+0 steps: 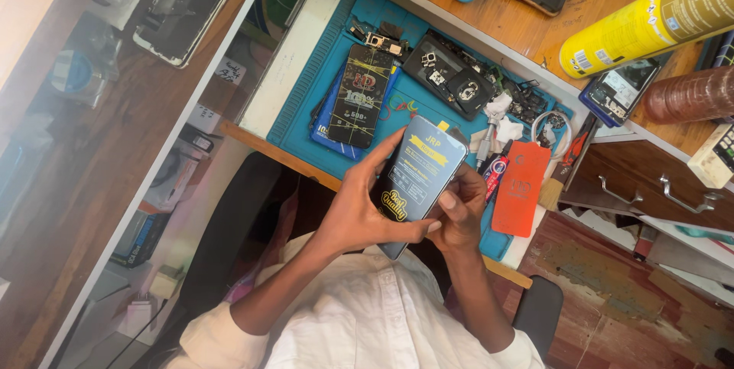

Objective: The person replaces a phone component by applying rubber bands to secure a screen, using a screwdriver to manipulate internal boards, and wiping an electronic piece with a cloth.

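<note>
A person holds a dark phone screen pack (419, 179) in both hands above the edge of a cluttered repair table (290, 63).

The left hand (359, 212) is closed around the pack's lower side, fingers curled up its edge; the right hand (461, 212) grips the opposite side, thumb pressed on its face. Behind it on the blue work mat (306, 101) lie a second dark pack (363, 94), an opened phone (453, 78) and an orange packet (521, 187). A yellow spray can (650, 21) rests on the wooden shelf.
</note>
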